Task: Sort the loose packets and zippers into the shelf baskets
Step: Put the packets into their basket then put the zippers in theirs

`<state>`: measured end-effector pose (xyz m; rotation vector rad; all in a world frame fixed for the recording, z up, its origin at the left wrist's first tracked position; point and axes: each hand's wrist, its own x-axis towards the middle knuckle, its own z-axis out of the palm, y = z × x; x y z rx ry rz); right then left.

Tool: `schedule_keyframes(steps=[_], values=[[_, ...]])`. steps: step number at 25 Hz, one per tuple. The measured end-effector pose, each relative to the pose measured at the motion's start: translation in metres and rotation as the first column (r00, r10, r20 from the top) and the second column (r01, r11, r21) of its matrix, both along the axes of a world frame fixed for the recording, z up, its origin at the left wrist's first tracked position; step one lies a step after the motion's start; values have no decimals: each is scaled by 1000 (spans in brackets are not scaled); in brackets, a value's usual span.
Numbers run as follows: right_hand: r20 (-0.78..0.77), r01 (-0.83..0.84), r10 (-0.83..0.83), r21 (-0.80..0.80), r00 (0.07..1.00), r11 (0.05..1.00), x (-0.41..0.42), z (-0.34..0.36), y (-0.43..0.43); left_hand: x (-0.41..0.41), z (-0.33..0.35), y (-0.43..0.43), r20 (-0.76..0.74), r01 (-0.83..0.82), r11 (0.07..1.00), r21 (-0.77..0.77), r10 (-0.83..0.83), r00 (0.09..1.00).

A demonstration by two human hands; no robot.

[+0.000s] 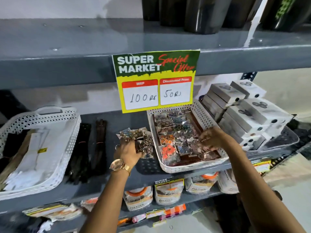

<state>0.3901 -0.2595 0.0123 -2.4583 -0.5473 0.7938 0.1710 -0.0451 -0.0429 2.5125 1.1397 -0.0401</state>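
Observation:
Loose clear packets of small metal trinkets lie on the grey shelf left of a white perforated basket. That basket holds several similar packets, some orange. My left hand, with a gold watch at the wrist, grips packets from the loose pile. My right hand reaches into the basket, fingers pinched on a packet there. Dark zippers lie in two bundles on the shelf beside a second white basket at the left, which holds white packets.
A Super Market price sign hangs from the upper shelf edge above the basket. Stacked white boxes stand at the right. Pouches fill the shelf below. Dark containers stand on the top shelf.

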Motion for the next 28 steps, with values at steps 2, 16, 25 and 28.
schedule_keyframes(steps=[2,16,25,28], values=[[73,35,-39,55,997,998,4,-8,1,6,-1,-6,17,-20,1000,21,19,1000],[594,-143,-50,274,803,951,-56,7,18,14,-5,-13,105,-119,991,-56,124,987],[330,-444,320,436,888,783,-92,19,85,-26,30,18,524,-160,866,-475,424,739],[340,-613,518,302,785,730,-91,40,102,-21,65,13,618,91,861,-501,282,734]])
